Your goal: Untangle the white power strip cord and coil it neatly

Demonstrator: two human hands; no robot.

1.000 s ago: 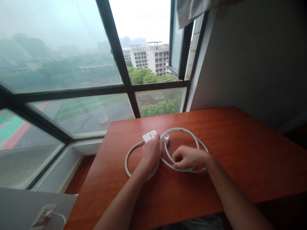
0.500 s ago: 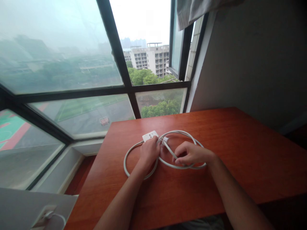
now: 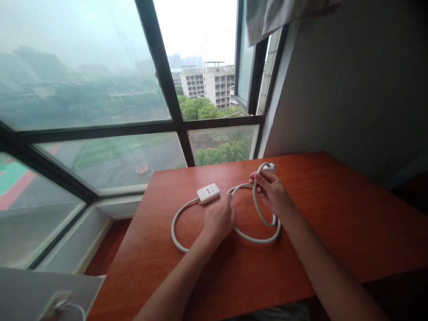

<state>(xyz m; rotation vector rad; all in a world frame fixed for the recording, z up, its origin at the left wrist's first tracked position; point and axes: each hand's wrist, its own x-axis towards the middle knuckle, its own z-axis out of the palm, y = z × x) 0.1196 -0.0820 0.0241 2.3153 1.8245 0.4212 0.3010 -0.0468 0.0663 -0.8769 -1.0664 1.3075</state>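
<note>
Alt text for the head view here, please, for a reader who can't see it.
The right hand holds the plug end of a white cable raised over a reddish wooden table; the left hand rests on its coils beside the socket block. Large windows behind.

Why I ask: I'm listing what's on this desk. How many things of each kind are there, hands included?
Socket block: 1
White cable: 1
Plug: 1
Hands: 2, left hand resting on the cable, right hand gripping it just below the plug
Total: 5
</note>
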